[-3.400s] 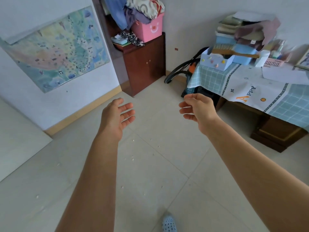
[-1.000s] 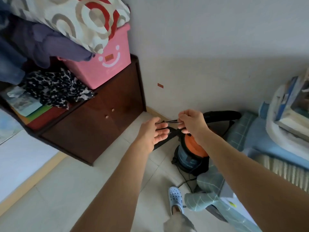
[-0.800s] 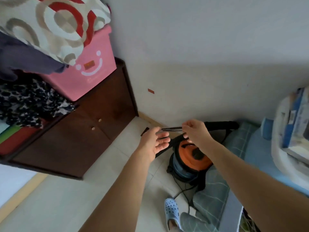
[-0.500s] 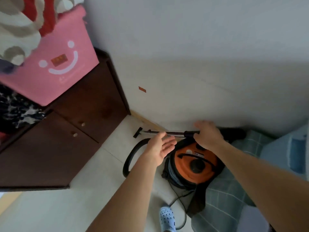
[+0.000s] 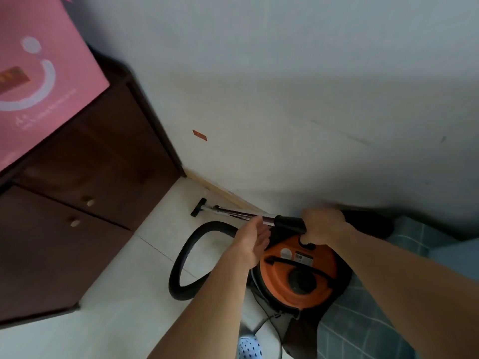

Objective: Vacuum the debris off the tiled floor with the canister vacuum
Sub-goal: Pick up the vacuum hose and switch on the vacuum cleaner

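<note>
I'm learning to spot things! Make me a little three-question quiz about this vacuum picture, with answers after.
1. True or false: the right hand grips the black wand handle.
2. What colour is the lid of the round canister vacuum?
3. The left hand is: A) open beside the shiny metal wand; B) closed around the black ribbed hose; C) on the dark wooden cabinet.

Key: 1 true. 2 orange. 3 A.

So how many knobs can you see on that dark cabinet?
2: one knob higher up, another knob just below-left, both on the cabinet front. Others may lie out of view.
</note>
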